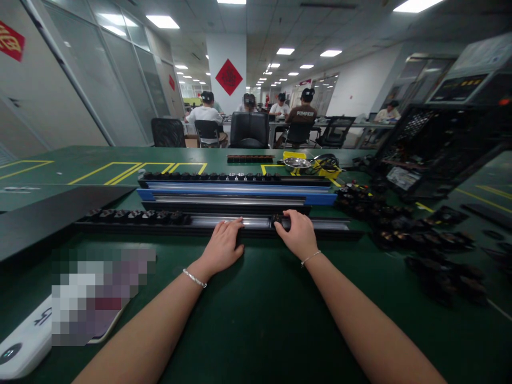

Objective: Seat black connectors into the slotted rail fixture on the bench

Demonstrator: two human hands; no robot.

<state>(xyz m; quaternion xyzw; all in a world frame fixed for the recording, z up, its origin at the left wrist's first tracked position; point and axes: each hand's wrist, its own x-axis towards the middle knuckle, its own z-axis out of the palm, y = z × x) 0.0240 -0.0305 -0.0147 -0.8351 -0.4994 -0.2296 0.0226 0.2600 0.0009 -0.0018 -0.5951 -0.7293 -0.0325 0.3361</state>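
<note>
The left hand lies palm down, fingers forward, thumb out sideways. Apart from the left hand, to its right, the right hand curls in a pinch. The bare left forearm slants back behind the left hand, the right forearm well right of it.

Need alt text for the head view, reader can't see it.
A person's bare left hand touches a long black tray with a silvery channel, while their bare right hand pinches a small black part at the channel. Dark parts line the tray's left end. Behind is a long blue tray; loose black parts lie right on the green table.
</note>
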